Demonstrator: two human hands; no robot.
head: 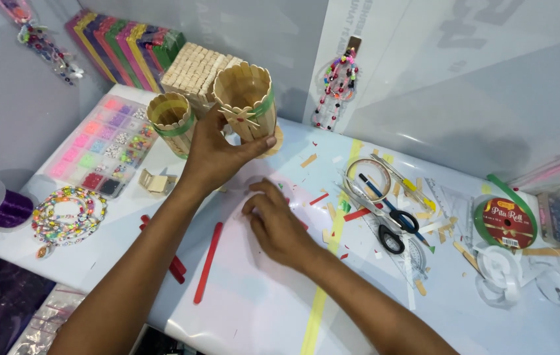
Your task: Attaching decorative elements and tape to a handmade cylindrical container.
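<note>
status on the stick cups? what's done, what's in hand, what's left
Done: two stick cups stand built, each with a green band; the far cup sits untouched. In hand: the left hand grips the near cup, which carries a small stick cross, while the right hand presses the table. Left: loose red sticks and cut scraps lie unused.

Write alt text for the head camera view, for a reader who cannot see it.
The left hand holds a round cup of pale wooden craft sticks with a green band above a white craft table, while the right hand rests fingers-down on the table. A second stick cup, red sticks, black-handled scissors and a bead tray lie around.
</note>
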